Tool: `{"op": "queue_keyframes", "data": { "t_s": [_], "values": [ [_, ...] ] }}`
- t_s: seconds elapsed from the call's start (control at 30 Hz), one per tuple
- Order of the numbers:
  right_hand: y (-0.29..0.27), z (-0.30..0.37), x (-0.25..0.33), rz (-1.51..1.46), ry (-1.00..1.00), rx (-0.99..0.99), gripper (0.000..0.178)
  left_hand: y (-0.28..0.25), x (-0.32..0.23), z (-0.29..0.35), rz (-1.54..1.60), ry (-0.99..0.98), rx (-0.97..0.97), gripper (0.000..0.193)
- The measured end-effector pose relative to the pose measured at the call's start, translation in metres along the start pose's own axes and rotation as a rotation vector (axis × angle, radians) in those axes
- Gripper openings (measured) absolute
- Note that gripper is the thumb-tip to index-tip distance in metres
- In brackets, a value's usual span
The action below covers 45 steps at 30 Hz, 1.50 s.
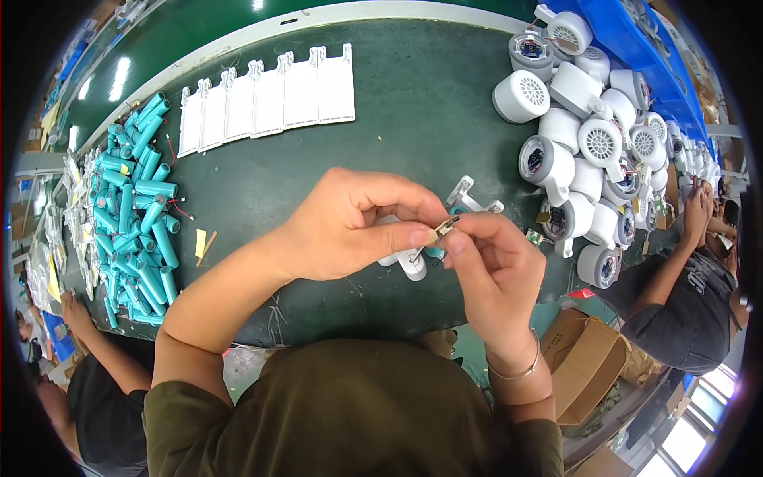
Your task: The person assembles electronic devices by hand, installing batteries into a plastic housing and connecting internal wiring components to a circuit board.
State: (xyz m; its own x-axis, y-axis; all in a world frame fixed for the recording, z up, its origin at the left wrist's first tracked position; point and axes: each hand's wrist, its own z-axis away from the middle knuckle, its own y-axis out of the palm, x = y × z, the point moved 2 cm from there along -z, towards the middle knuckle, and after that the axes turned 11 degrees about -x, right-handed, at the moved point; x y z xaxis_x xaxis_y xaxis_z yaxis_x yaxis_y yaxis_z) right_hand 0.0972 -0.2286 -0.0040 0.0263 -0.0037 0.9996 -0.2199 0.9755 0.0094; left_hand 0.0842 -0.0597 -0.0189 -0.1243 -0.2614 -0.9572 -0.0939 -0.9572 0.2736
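Observation:
Over the middle of the bench, my left hand (358, 226) pinches a small circuit board (447, 226) between thumb and forefinger. My right hand (505, 274) meets it from the right, its thumb and forefinger closed at the board's other end. Any thin wire or plug between the fingertips is too small to make out. Under my hands lies a white plastic housing (413, 265), with a bit of teal showing beside it and partly hidden by my fingers. A white forked end (470, 193) sticks out beyond my fingers. A small green board (536, 237) is just right of my right hand.
At left is a heap of teal cylindrical batteries (135, 207). White flat panels (270, 99) stand in a row at the back. White round fan-like units (584, 143) pile up at right before a blue bin (664, 63). Co-workers sit either side; a cardboard box (584, 362) stands below right.

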Motion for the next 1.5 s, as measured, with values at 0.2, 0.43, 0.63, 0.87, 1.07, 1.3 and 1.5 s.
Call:
{"op": "queue_keyframes", "data": {
  "t_s": [0.2, 0.43, 0.63, 0.87, 1.07, 1.3, 1.5],
  "values": [
    [0.000, 0.001, -0.004, -0.051, 0.026, -0.008, 0.010, -0.001, 0.005, 0.001, 0.055, 0.003, -0.005, 0.022],
    [-0.004, 0.002, -0.003, -0.038, 0.020, 0.023, 0.008, -0.003, 0.007, 0.002, -0.001, 0.053, 0.049, 0.026],
    [-0.023, 0.000, 0.002, 0.150, 0.032, 0.090, 0.008, -0.006, 0.009, 0.002, -0.870, 0.358, 0.103, 0.070],
    [-0.031, -0.029, 0.007, 0.381, -0.042, 0.269, 0.008, -0.010, 0.009, -0.004, -0.885, 0.311, 0.198, 0.047],
    [0.057, -0.143, 0.053, 0.307, -0.647, -0.110, 0.017, -0.106, -0.105, -0.060, -1.328, 0.782, -0.396, 0.048],
    [0.092, -0.163, -0.014, 0.339, -0.595, 0.203, 0.018, -0.316, -0.091, -0.061, -1.737, 0.642, -0.762, 0.049],
    [0.074, -0.142, -0.043, 0.599, -0.474, 0.308, 0.033, -0.257, -0.131, -0.011, -1.877, 0.561, -0.831, 0.035]
  ]
}}
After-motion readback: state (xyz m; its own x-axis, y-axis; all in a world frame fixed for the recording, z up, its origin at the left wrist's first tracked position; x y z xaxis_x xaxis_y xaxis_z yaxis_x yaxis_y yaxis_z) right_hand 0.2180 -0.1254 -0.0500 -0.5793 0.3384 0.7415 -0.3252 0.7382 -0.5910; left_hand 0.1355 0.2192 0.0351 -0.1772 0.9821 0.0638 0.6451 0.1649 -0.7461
